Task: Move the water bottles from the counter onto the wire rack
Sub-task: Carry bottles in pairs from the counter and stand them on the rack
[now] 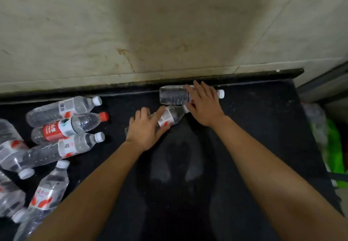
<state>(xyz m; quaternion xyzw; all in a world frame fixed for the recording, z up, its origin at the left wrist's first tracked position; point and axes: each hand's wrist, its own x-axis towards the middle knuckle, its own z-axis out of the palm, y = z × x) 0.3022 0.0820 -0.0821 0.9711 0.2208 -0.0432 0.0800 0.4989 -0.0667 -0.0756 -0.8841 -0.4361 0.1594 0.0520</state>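
While both arms reach forward over the black counter (254, 127), each hand lies on a separate water bottle near the rear edge.

Right hand (205, 105): palm down on a clear bottle (173, 95) that lies on its side, parallel and close to the raised back lip of the counter. Its white cap (221, 93) points right. The fingers are slightly spread and draped over the label area toward the wall; whether they curl under the bottle cannot be determined.

Left hand (146, 129): placed over a second bottle (169, 117) that lies at an angle, just in front of the first and apparently touching it at the neck end. The index finger extends along the top of the bottle, the thumb presses its near side at the white-and-red label, and the remaining fingers are curled over the base end. The grip appears loose and not fully closed.

Left of the hands, well apart from them, a group of bottles lies on the counter. One has a red label and red cap (104, 116); the others carry white caps, among them one at the back (64, 108) and one in front (64, 148). More bottles are piled at the left frame edge (11, 146).

A stained beige wall (150, 24) stands behind the counter. Something bright green (335, 146) sits beyond the right end of the counter; it is too blurred to identify.
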